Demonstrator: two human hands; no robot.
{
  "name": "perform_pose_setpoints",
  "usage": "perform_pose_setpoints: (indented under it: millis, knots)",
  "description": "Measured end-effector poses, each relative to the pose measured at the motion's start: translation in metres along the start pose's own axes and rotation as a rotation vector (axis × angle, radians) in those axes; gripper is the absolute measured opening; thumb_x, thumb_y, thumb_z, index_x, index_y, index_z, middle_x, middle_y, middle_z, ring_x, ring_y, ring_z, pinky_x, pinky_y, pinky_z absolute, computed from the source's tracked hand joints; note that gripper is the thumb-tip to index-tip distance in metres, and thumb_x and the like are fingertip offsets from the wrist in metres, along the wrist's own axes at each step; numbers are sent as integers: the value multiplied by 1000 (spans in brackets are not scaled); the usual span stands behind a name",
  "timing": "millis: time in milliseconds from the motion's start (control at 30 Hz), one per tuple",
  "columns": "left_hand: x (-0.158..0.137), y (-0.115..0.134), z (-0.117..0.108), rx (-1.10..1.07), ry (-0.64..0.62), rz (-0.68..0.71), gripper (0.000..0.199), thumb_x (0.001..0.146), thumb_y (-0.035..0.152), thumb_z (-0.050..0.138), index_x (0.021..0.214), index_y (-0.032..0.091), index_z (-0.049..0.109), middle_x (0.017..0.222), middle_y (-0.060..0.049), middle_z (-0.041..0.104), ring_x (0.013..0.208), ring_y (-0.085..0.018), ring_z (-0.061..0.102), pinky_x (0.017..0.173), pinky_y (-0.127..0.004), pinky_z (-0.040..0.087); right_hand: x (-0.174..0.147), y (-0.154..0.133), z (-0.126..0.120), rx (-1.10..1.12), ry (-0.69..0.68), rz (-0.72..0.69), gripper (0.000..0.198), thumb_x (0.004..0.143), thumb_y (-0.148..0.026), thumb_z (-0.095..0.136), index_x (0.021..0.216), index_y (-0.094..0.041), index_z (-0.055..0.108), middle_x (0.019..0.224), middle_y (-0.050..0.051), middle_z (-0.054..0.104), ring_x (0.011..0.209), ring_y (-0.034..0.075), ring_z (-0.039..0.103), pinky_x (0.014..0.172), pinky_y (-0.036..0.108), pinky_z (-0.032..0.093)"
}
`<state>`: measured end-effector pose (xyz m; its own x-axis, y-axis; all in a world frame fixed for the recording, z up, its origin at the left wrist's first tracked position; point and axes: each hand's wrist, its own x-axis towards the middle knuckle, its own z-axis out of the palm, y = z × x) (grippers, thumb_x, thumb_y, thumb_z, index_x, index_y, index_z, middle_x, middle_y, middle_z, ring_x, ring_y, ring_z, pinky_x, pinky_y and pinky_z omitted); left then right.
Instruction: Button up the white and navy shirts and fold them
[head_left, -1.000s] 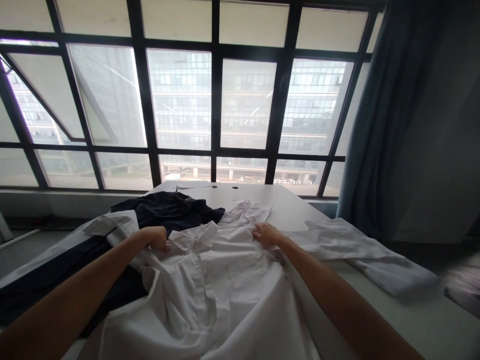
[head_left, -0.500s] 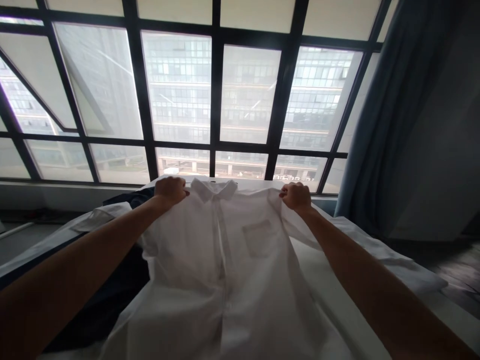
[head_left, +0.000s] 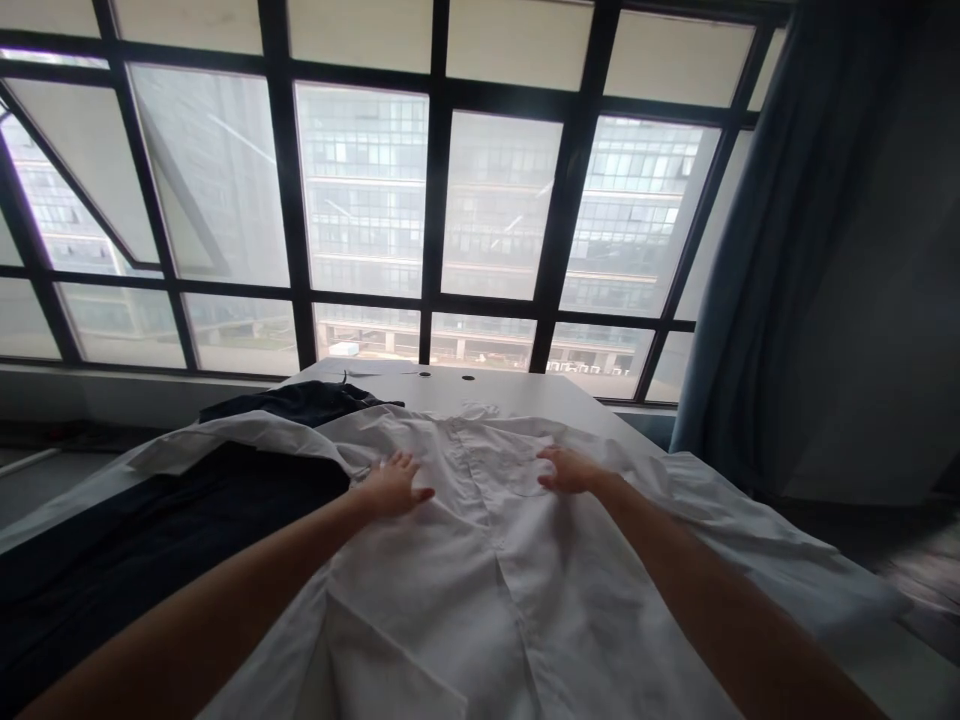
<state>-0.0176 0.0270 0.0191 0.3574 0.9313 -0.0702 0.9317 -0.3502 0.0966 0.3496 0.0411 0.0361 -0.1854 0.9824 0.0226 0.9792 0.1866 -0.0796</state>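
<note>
A white button-up shirt [head_left: 450, 560] lies spread and wrinkled over the table, its collar end toward the window. My left hand [head_left: 394, 484] is on the left side of the shirt front, fingers spread and thumb out. On the other side of the button line, my right hand [head_left: 566, 470] is at the chest, its fingers apart and curved slightly; part of it is turned from view. Neither hand grips the cloth. The shirt's left sleeve stretches across a dark garment [head_left: 247, 520].
The white table [head_left: 540, 392] runs up to a large black-framed window [head_left: 431, 200]; two small dark holes show near its far edge. More white cloth [head_left: 780, 530] lies along the right side. A blue-grey curtain [head_left: 765, 250] hangs at the right.
Both hands have let go of the shirt's shoulders and come down toward me onto its front. The shirt, held up before, now lies down on the table with its sleeves spread out.
</note>
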Motion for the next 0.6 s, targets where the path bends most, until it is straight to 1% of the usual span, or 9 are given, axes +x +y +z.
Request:
perform_pose_setpoints:
  millis: [67,133,233,300,367,433,533,600]
  knots:
    - [-13,1,15,26,-20,46,75,87,68,47,149,26,41,162,-17,21,150,-38,13,114,-66,7,-10,3,13,-22,-48,-6,58,79,-39,69,134,-21,61,146,15,51,130,31,52,109,38,40]
    - [-23,-1,17,59,-9,36,75,84,73,48,145,29,46,162,-15,22,150,-38,9,113,-66,2,-21,1,15,-33,-62,-28,61,81,-44,68,136,-19,59,149,16,47,133,32,49,111,39,38]
    - [-33,-12,9,87,-8,-1,74,85,74,45,144,30,47,162,-14,22,150,-38,7,113,-65,0,-41,-12,5,-28,-85,-85,73,79,-53,68,141,-17,55,153,17,41,139,32,42,114,40,33]
    - [-37,-22,1,98,-25,-37,71,87,72,44,145,32,47,162,-14,23,150,-39,9,112,-67,1,-58,-26,-1,-5,-139,-139,82,75,-60,70,142,-15,53,153,18,40,140,33,39,115,40,31]
    - [-41,-31,-4,109,-35,-84,71,88,71,43,147,32,45,162,-14,25,149,-40,10,111,-69,3,-77,-41,-1,27,-201,-197,85,73,-62,71,141,-15,54,151,18,44,139,34,41,115,40,32]
    - [-46,-35,-5,124,-8,-107,71,90,69,40,149,29,43,160,-16,28,149,-40,12,111,-69,3,-96,-55,2,63,-213,-232,80,74,-58,71,140,-16,55,148,17,48,134,34,46,113,40,35]
    - [-59,-29,2,174,114,-23,62,95,59,40,147,26,45,160,-15,29,149,-36,14,115,-63,3,-117,-62,6,119,-169,-219,76,74,-54,72,138,-18,57,146,15,50,130,33,51,111,40,37]
    - [-72,-19,9,190,153,65,57,96,51,44,147,27,45,161,-13,26,150,-33,15,117,-60,6,-127,-58,6,146,-161,-196,80,71,-56,74,138,-16,57,147,16,49,131,34,50,112,40,36]
